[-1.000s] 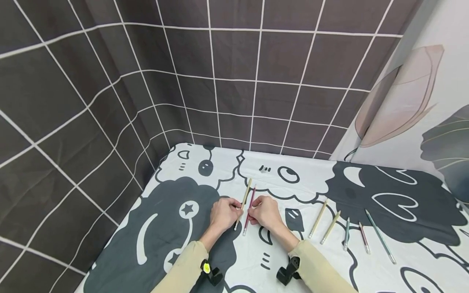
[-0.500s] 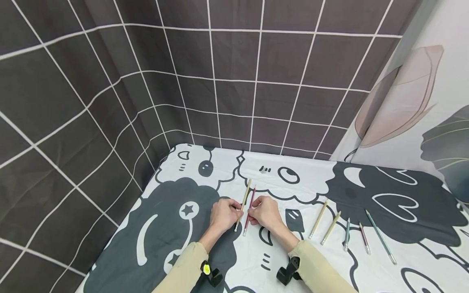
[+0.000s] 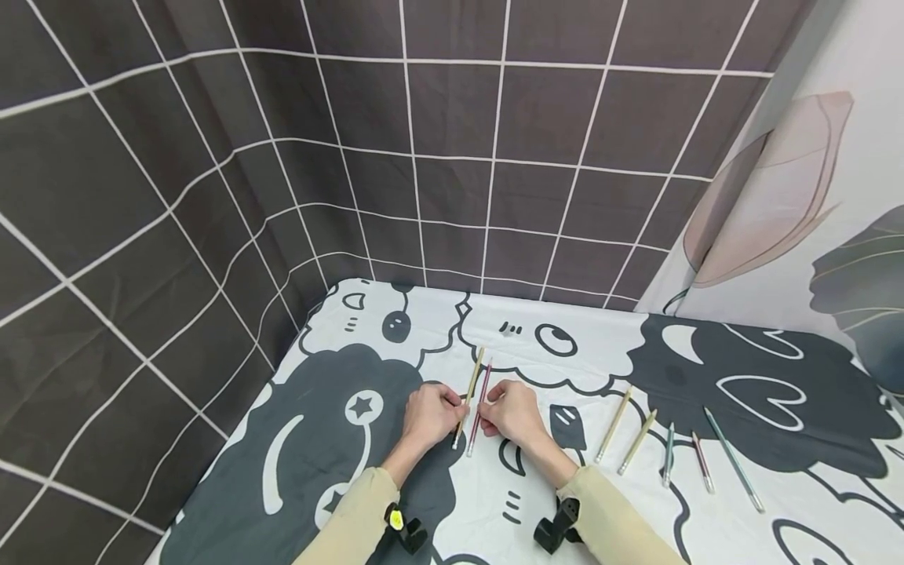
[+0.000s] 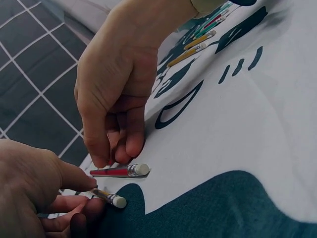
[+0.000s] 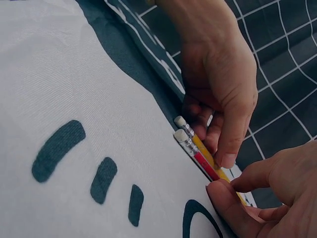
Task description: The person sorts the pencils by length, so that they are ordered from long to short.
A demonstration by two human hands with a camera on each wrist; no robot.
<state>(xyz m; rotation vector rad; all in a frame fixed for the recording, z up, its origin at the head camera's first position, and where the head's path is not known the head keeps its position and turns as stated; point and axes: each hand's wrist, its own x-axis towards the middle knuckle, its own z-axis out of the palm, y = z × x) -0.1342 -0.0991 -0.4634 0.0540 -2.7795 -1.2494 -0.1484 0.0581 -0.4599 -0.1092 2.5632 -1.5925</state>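
Note:
Two eraser-tipped pencils lie nearly side by side on the patterned cloth (image 3: pixel 480 490), pointed away from me. My left hand (image 3: pixel 431 413) pinches the yellow pencil (image 3: pixel 475 377) between thumb and fingers. From the other side, my right hand (image 3: pixel 515 410) pinches the red pencil (image 3: pixel 486 380). A narrow gap separates the two in the head view. Close up in the right wrist view, the white eraser (image 5: pixel 181 135) of the red pencil sits slightly nearer me than the yellow one's eraser (image 5: pixel 179 120). Fingers cover the middle stretch of both pencils.
Right of my hands lie more pencils: two yellow ones, the nearer a yellow pencil (image 3: pixel 613 425), then a short teal pencil (image 3: pixel 668 455), a short red pencil (image 3: pixel 702 463) and a long teal pencil (image 3: pixel 733 459). A dark gridded curtain (image 3: pixel 452 188) hangs behind and at left.

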